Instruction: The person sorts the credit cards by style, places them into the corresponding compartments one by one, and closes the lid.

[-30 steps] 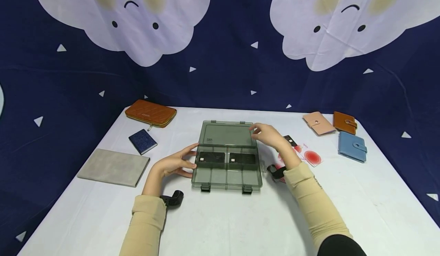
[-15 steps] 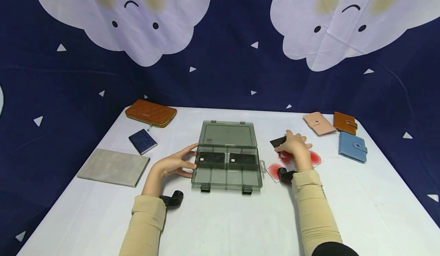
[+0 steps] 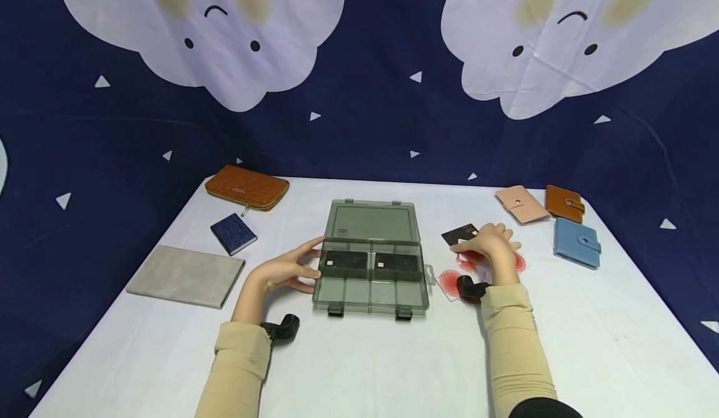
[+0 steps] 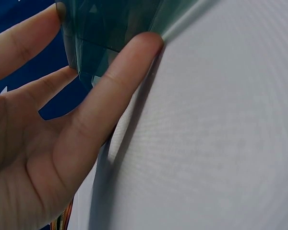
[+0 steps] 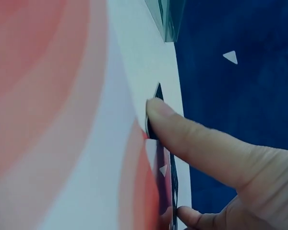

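Right hand [image 3: 490, 243] pinches a black card [image 3: 459, 233] off the red-and-white cards [image 3: 449, 281] on the table [image 3: 359, 368], just right of the open clear box [image 3: 371, 257]; wrist view shows index tip [image 5: 156, 109] on the card's edge, thumb underneath. Left hand [image 3: 283, 268] steadies the box's left wall, fingers straight. Card looks thin, stiff, light & slick, prob. best lifted by an edge or corner. Its face is mostly covered by the hand; print on the cards in the box can't be read
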The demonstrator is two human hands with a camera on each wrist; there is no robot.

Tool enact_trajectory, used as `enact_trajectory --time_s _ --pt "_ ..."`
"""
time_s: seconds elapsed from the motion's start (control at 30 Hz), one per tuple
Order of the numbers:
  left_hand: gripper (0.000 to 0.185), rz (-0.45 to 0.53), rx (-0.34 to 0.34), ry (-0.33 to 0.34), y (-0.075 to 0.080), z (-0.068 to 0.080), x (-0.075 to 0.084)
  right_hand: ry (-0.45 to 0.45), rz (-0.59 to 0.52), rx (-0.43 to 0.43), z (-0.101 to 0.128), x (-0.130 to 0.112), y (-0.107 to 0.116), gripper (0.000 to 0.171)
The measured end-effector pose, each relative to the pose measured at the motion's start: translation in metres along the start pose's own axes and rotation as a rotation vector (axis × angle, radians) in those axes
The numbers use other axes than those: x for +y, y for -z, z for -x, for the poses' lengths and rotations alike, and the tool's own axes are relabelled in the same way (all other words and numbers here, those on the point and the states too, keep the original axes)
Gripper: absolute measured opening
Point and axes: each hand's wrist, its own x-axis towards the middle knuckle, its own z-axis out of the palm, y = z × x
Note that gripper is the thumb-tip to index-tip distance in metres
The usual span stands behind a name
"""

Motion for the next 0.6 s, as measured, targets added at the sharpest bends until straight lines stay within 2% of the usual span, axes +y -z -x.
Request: enact_trajectory --time_s 0.1,0.33,0.47,0.6 --pt "0.085 -0.001 0.003 0.0 -0.0004 0.0004 -0.0006 -0.005 -0.008 -0.009 -0.0024 0.0026 -0.0006 0.113" --pt "0.085 -0.003 0.013 0.002 -0.0006 0.001 -0.0011 0.113 -0.071 0.092 -0.0028 0.0012 -0.0021 0.09" --pt "0.085 -0.004 0.006 0.003 -0.0004 0.0005 -0.0009 0.127 -0.06 0.101 -0.0025 -0.0004 -0.0021 0.1" --pt "0.084 -0.004 -0.002 -0.003 0.0001 -0.0001 -0.0005 0.13 -0.038 0.065 -0.0033 0.0004 -0.0014 0.107"
